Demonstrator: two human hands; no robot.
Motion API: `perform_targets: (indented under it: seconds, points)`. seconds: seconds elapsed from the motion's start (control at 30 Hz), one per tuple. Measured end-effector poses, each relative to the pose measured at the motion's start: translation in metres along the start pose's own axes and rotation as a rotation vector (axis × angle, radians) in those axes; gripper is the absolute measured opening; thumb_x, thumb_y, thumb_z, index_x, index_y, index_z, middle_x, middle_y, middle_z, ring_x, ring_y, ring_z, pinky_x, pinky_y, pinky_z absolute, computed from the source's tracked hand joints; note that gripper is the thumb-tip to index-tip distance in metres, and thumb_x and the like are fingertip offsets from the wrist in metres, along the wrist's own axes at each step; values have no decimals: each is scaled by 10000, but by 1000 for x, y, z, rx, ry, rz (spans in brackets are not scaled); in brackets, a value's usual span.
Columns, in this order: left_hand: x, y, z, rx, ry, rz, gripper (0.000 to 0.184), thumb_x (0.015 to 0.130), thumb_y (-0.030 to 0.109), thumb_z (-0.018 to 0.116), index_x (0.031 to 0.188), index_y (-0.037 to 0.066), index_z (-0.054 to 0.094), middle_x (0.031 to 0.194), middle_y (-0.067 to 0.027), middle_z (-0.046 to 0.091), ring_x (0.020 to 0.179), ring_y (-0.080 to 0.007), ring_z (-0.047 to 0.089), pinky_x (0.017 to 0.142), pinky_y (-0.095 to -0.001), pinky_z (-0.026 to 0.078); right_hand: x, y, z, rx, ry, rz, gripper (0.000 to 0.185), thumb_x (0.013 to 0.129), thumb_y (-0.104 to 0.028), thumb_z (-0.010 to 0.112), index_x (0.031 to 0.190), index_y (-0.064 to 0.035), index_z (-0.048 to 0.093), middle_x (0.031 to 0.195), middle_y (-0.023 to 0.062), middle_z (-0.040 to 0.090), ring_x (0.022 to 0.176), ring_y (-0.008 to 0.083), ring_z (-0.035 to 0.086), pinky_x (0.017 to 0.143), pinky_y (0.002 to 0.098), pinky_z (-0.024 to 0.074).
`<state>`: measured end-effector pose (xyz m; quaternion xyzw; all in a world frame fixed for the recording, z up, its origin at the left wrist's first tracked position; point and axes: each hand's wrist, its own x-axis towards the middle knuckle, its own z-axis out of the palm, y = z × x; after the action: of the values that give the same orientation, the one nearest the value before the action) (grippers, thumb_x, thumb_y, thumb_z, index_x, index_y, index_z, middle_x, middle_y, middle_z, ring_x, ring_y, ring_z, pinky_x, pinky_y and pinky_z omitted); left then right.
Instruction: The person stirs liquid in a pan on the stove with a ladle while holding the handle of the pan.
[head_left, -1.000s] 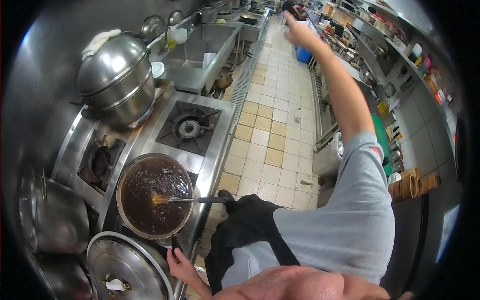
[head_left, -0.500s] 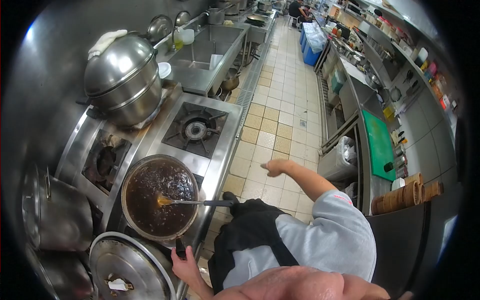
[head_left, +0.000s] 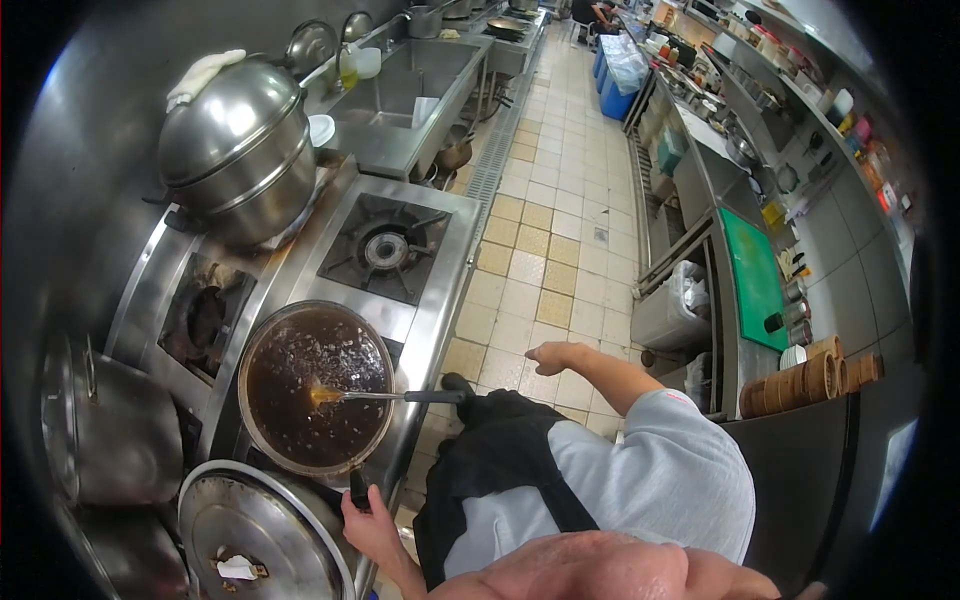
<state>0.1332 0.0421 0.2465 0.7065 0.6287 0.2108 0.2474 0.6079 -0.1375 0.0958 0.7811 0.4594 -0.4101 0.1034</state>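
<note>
A wide round pan (head_left: 252, 435) of dark brown liquid sits on the stove, with small bubbles or bits on its surface. My left hand (head_left: 372, 525) is closed around the pan's black handle (head_left: 359, 487) at its near side. A long metal utensil with a black grip (head_left: 435, 397) rests across the pan's rim. Its head is sunk in the liquid and shows yellowish, so its exact kind is unclear. Off to the right of the stove, my right hand (head_left: 548, 357) hangs above the floor, empty, with a finger stretched out.
Beside the pan are an unlit-looking burner (head_left: 385, 250) and a large domed steamer pot (head_left: 240, 150) with a white cloth on top. A big round lid (head_left: 250, 535) lies nearest me. A sink (head_left: 395, 90) stands beyond. Across the tiled aisle is a green cutting board (head_left: 752, 280).
The camera view has shifted slightly, moving the stove and pan a little left and up. My left hand stays on the handle; my right hand is slightly lower in view.
</note>
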Motion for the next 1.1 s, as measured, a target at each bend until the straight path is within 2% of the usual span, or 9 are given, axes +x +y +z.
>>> perform_targets:
  seconds: [0.1, 0.4, 0.5, 0.6, 0.97, 1.1]
  points:
    - [1, 0, 1, -24, -5, -24, 498, 889, 291, 805, 1211, -67, 677, 867, -225, 761, 786, -358, 765, 704, -445, 574, 20, -1, 17, 20, 79, -100, 469, 877, -192, 623, 1313, -20, 602, 1197, 281, 693, 1157, 440, 657, 974, 527, 531]
    - [1, -2, 4, 9, 29, -1, 497, 882, 306, 805, 1205, -52, 685, 865, -241, 756, 795, -376, 764, 708, -449, 578, 32, -20, 33, 40, 58, -111, 426, 878, -189, 623, 1263, -8, 613, 1161, 279, 701, 1141, 437, 665, 956, 522, 538]
    - [1, -4, 5, -1, 29, 3, 500, 883, 309, 804, 1207, -53, 685, 861, -241, 756, 790, -375, 763, 707, -451, 578, 26, -22, 32, 44, -29, -81, 604, 886, -188, 606, 1451, 9, 520, 1276, 287, 673, 1200, 429, 640, 1038, 483, 511]
    - [1, -2, 4, 4, 23, -3, 502, 885, 306, 802, 1212, -56, 683, 853, -238, 755, 779, -371, 761, 706, -448, 576, 27, -15, 39, 42, -105, -19, 625, 898, -195, 602, 1483, 1, 500, 1331, 271, 654, 1245, 413, 621, 1071, 466, 496]
    - [0, -6, 7, 17, 42, 34, 544, 888, 323, 798, 1245, -66, 666, 822, -248, 741, 758, -378, 752, 690, -451, 563, 27, -9, 58, 38, -118, -14, 629, 906, -206, 602, 1494, -3, 500, 1369, 264, 637, 1279, 401, 606, 1093, 458, 484]
    - [-1, 2, 2, -10, -27, -50, 543, 893, 324, 791, 1247, -68, 663, 851, -256, 744, 792, -383, 754, 708, -458, 564, 23, -20, 52, 21, -96, -49, 619, 900, -217, 612, 1475, -6, 521, 1344, 268, 648, 1264, 407, 613, 1078, 465, 491]
